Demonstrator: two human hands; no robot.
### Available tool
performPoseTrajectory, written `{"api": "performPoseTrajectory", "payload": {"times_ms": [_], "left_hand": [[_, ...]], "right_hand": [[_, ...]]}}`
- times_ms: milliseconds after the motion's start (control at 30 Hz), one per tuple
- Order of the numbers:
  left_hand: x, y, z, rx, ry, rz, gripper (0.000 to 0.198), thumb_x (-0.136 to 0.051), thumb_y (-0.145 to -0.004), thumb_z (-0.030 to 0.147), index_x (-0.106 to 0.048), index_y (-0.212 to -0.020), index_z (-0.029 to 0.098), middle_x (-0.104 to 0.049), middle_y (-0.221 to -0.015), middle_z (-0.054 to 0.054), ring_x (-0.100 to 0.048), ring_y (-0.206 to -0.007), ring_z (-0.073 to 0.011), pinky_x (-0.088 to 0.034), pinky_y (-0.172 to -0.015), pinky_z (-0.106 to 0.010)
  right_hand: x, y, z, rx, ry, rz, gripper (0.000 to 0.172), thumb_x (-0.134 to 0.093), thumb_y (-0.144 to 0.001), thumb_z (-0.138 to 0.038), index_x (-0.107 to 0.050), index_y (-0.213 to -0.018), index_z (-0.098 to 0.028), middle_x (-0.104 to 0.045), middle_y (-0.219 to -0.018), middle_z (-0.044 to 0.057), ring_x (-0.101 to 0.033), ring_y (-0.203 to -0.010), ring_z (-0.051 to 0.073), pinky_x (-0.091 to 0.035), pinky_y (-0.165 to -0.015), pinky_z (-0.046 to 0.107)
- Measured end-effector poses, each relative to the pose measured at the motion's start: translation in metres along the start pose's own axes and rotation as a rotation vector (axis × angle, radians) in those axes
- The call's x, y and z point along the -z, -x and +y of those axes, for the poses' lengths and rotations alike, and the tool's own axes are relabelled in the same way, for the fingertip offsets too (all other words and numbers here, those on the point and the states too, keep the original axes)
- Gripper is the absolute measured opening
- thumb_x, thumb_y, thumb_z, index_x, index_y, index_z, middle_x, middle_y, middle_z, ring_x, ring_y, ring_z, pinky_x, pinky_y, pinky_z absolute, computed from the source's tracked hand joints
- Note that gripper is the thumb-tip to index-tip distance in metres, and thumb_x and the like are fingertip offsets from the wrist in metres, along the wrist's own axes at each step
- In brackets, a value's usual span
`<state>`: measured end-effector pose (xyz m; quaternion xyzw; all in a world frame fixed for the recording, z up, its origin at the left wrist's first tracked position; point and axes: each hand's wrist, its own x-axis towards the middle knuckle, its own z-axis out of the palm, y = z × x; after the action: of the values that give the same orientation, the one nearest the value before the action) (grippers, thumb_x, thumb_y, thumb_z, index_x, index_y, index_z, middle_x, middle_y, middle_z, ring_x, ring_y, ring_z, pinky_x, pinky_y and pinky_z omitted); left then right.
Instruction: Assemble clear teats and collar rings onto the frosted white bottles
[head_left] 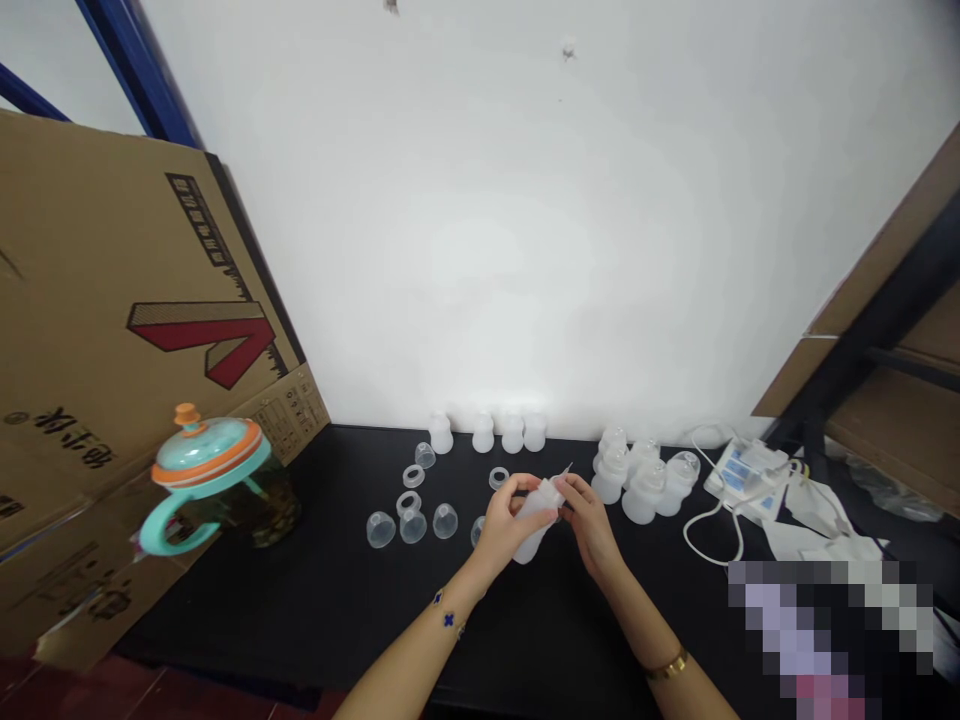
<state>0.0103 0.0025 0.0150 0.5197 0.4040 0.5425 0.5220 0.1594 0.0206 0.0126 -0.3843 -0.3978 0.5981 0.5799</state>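
Observation:
Near the middle of the black table, my left hand [506,525] is closed around a white baby bottle [531,540], which is tilted with its top toward the right. My right hand [589,520] pinches at the bottle's neck, where a small pale piece sticks up; its kind I cannot make out. Left of my hands lie clear dome caps [445,520] and white collar rings [409,502]. Another ring [499,477] lies just behind my left hand. Several bottle bodies [483,432] stand along the wall. To the right is a group of capped bottles [643,490].
A glass jug with a turquoise handle and orange-trimmed lid [206,455] stands at the left, before a large cardboard box [112,330]. White cable [701,545], a power strip [742,480] and crumpled paper [821,505] lie at the right. A white wall [495,230] closes the back.

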Motion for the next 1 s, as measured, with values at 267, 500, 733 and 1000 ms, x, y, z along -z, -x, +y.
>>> {"api": "performPoseTrajectory", "payload": {"times_ms": [267,500,733,1000], "left_hand": [[0.0008,-0.001,-0.0028,-0.012,0.026,-0.006,0.047,-0.087,-0.068,0.039,-0.063,-0.103,0.018,-0.066,-0.105,-0.005,-0.065,-0.076,-0.0153,-0.052,-0.068,-0.025],[0.0012,-0.002,-0.0048,0.0,0.03,-0.001,0.048,-0.087,-0.067,0.041,-0.063,-0.102,0.019,-0.066,-0.104,-0.005,-0.065,-0.075,-0.0153,-0.052,-0.066,-0.025],[0.001,-0.002,-0.0054,-0.002,0.038,-0.003,0.048,-0.087,-0.067,0.04,-0.064,-0.104,0.019,-0.065,-0.106,-0.005,-0.066,-0.075,-0.0154,-0.053,-0.067,-0.027],[0.0012,-0.001,-0.0037,-0.001,0.028,-0.008,0.046,-0.086,-0.069,0.036,-0.063,-0.105,0.018,-0.064,-0.107,-0.005,-0.065,-0.076,-0.0142,-0.051,-0.065,-0.024]], "right_hand": [[0.0007,-0.0006,0.0006,-0.018,-0.026,-0.019,0.036,-0.079,-0.074,-0.055,-0.078,-0.092,-0.024,-0.072,-0.102,0.006,-0.063,-0.092,0.025,-0.048,-0.072,0.032],[0.0032,-0.0009,-0.0002,-0.018,-0.045,-0.068,0.032,-0.075,-0.076,-0.05,-0.08,-0.094,-0.024,-0.073,-0.115,0.008,-0.063,-0.104,0.03,-0.05,-0.078,0.036],[0.0024,-0.0009,-0.0005,-0.011,-0.063,-0.035,0.029,-0.079,-0.072,-0.049,-0.079,-0.087,-0.024,-0.074,-0.107,0.007,-0.064,-0.097,0.028,-0.049,-0.072,0.034],[0.004,-0.0034,0.0031,-0.019,-0.081,0.008,0.028,-0.084,-0.069,-0.046,-0.08,-0.085,-0.023,-0.071,-0.096,0.005,-0.061,-0.089,0.024,-0.048,-0.069,0.031]]}}
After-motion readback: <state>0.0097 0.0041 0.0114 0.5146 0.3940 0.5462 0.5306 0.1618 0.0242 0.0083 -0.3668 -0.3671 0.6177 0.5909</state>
